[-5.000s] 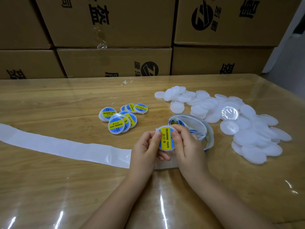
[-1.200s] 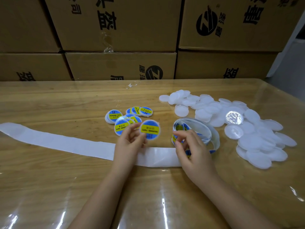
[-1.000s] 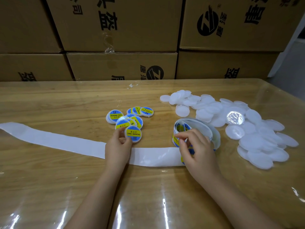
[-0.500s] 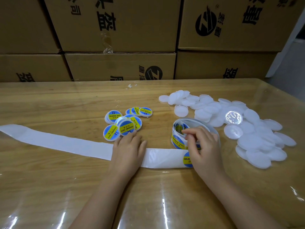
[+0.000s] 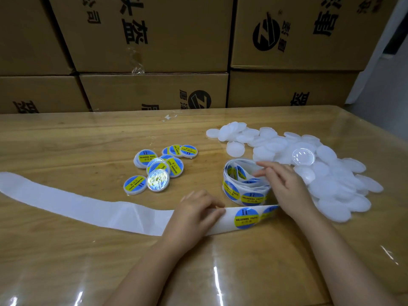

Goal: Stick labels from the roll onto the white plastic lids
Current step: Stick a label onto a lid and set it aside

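A loose roll of labels [image 5: 245,186] lies mid-table. Its white backing strip [image 5: 77,204] trails off to the left. A round blue-and-yellow label [image 5: 246,218] sits on the strip just in front of the roll, with a second one partly under my right wrist. My left hand [image 5: 196,215] presses on the strip just left of that label. My right hand [image 5: 284,186] rests with straight fingers over the roll's right side. Several plain white lids [image 5: 331,180] are heaped to the right. Several labelled lids [image 5: 159,166] lie left of the roll.
Stacked cardboard boxes [image 5: 154,91] wall off the far edge of the wooden table [image 5: 66,140], which has a glossy clear cover. One shiny clear lid [image 5: 303,156] lies on top of the white heap.
My left hand put the freshly labelled lid down among the labelled ones and then came to rest on the strip. The strip slid left, baring new labels. My right hand moved onto the roll.
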`<action>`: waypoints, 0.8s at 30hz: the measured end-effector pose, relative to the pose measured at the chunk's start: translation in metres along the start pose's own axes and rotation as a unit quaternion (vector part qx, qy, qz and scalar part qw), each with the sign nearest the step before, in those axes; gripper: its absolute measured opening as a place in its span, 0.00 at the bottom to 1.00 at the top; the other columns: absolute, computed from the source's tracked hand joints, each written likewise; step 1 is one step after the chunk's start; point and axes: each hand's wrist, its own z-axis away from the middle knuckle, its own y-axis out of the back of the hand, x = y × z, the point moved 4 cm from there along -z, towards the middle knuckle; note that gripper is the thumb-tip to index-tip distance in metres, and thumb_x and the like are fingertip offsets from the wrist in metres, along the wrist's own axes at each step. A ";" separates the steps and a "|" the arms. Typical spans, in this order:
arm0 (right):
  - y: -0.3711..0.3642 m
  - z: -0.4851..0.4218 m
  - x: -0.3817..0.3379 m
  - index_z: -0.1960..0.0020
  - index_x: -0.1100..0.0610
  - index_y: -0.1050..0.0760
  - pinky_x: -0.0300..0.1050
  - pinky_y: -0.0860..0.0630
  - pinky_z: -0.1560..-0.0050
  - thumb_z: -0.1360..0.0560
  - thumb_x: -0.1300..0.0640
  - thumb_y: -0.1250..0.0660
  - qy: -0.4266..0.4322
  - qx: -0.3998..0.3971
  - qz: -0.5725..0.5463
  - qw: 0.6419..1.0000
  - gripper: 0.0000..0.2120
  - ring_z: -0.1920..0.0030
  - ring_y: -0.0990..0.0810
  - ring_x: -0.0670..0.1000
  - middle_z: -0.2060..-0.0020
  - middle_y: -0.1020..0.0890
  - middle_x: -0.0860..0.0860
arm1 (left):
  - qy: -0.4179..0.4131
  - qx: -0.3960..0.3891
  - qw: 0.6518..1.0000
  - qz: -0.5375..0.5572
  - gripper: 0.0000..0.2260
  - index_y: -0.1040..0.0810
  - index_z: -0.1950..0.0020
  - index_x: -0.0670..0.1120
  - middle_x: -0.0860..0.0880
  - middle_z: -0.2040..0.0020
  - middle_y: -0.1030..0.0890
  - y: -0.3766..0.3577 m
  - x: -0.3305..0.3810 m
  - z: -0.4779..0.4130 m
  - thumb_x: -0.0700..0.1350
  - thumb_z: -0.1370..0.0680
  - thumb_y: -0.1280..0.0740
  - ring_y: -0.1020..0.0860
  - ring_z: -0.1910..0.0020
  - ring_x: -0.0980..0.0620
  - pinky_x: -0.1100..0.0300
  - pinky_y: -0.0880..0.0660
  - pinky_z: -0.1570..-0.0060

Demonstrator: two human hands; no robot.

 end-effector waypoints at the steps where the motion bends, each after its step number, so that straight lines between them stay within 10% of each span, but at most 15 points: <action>1: -0.002 0.001 -0.002 0.50 0.40 0.24 0.52 0.31 0.41 0.20 0.55 0.42 0.022 -0.015 0.028 0.999 0.12 0.46 0.26 0.49 0.56 0.19 0.36 | 0.001 0.003 1.000 0.002 0.07 0.19 0.52 0.48 0.58 0.60 0.27 0.003 -0.001 0.000 0.49 0.25 0.35 0.27 0.55 0.56 0.56 0.31 0.50; 6: 0.002 0.003 -0.003 0.55 0.43 0.20 0.44 0.44 0.40 0.27 0.38 0.49 0.067 -0.007 0.145 0.987 0.20 0.48 0.28 0.41 0.61 0.20 0.38 | -0.005 0.022 0.997 -0.077 0.08 0.20 0.52 0.48 0.54 0.59 0.26 0.016 -0.005 0.001 0.47 0.24 0.38 0.26 0.56 0.52 0.56 0.33 0.54; 24: -0.006 0.008 -0.008 0.42 0.45 0.22 0.55 0.50 0.30 0.34 0.37 0.35 0.132 -0.066 0.309 0.939 0.23 0.45 0.27 0.50 0.56 0.21 0.44 | -0.009 0.116 0.966 -0.230 0.12 0.26 0.69 0.44 0.49 0.69 0.26 0.037 -0.009 0.002 0.42 0.32 0.47 0.26 0.68 0.45 0.54 0.33 0.66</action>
